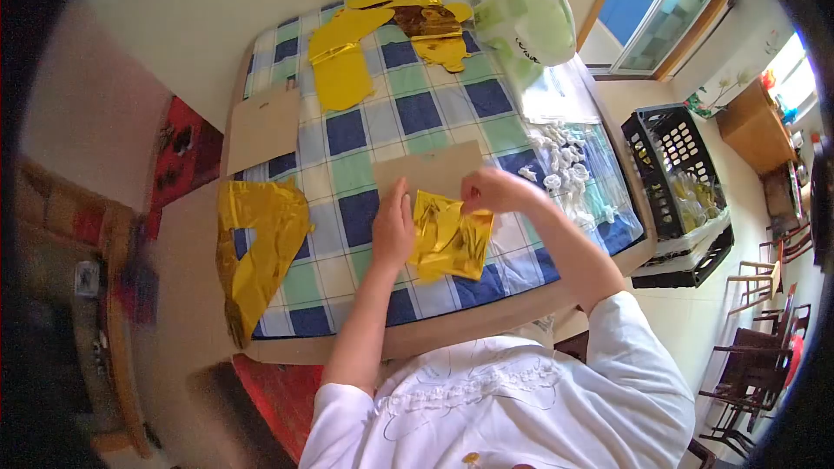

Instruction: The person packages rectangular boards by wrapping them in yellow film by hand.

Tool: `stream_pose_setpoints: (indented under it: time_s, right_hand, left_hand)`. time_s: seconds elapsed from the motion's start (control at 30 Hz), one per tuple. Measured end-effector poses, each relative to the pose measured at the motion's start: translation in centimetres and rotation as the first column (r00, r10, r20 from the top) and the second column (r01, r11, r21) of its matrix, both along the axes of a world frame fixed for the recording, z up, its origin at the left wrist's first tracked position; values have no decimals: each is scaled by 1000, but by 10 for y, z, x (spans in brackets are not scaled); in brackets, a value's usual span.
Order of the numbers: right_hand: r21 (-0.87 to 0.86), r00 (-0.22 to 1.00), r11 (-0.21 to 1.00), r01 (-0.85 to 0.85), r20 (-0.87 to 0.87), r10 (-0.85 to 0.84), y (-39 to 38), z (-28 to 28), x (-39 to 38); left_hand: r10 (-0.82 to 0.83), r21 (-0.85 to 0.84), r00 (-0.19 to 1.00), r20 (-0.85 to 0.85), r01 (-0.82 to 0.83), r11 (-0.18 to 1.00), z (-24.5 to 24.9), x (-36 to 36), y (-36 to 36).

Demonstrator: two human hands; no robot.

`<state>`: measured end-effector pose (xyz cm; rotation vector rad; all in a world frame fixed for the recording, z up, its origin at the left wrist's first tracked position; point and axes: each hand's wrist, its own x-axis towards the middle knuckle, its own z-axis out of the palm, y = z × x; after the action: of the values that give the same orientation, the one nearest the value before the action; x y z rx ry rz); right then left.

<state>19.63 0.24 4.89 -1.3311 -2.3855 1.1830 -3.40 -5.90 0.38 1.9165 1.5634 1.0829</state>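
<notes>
A folded gold foil sheet (pixel 452 243) lies in front of me on the checkered cloth, over the near edge of a piece of brown cardboard (pixel 434 168). At the foil's left edge is my left hand (pixel 395 224), its fingers stretched out and close together, pointing away from me. My right hand (pixel 495 191) is closed at the foil's upper right corner, with its fingertips pinched on the foil. Small white bundles (pixel 565 161) lie to the right of my right hand.
Gold foil pieces rest at the table's far side (pixel 343 56) and near left corner (pixel 256 243). Another cardboard piece (pixel 262 128) is at the left. A green-white plastic bag (pixel 530 22) stands at the far right. Black crates (pixel 673 156) are beyond the right edge.
</notes>
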Motion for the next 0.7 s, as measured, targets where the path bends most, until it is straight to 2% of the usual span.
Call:
stream_pose_setpoints:
  time_s: [0.03,0.1,0.13,0.23,0.27,0.33,0.4,0.5,0.57,0.6,0.7]
  right_hand:
    - [-17,999,1000,-18,-40,17,9,13,2]
    - [72,990,997,6,141,-16,27,37,-7]
    - [165,994,984,-64,100,47,42,31,-6]
    - [265,914,935,-237,388,122,74,3,-32]
    - [205,914,958,-201,391,108,77,-3,-36]
    - [220,940,952,-213,314,138,73,0,-43]
    - [226,939,942,-247,297,175,69,5,-50]
    - [217,988,970,106,83,-127,49,11,-45]
    - [401,933,844,357,-188,-305,38,-21,-20]
    - [432,921,814,388,-143,-363,27,-21,-11]
    - [561,896,700,442,-315,-313,-5,-35,3]
  left_hand:
    - [-13,-57,998,56,16,998,3,-4,-1]
    - [-17,-2,999,42,17,1000,-1,-8,-1]
    - [-19,29,999,34,18,999,-3,-10,-1]
    - [15,-18,992,129,-13,1000,-3,-8,1]
    - [15,47,997,71,-19,999,-3,-8,4]
    - [31,169,999,-43,-23,985,2,-9,8]
    - [-62,154,978,-199,93,984,15,-3,18]
    - [-129,150,916,-379,199,969,19,10,25]
    - [-137,151,893,-428,220,964,19,18,33]
    - [-141,139,892,-430,220,966,18,19,32]
    - [-175,112,907,-383,234,966,8,19,32]
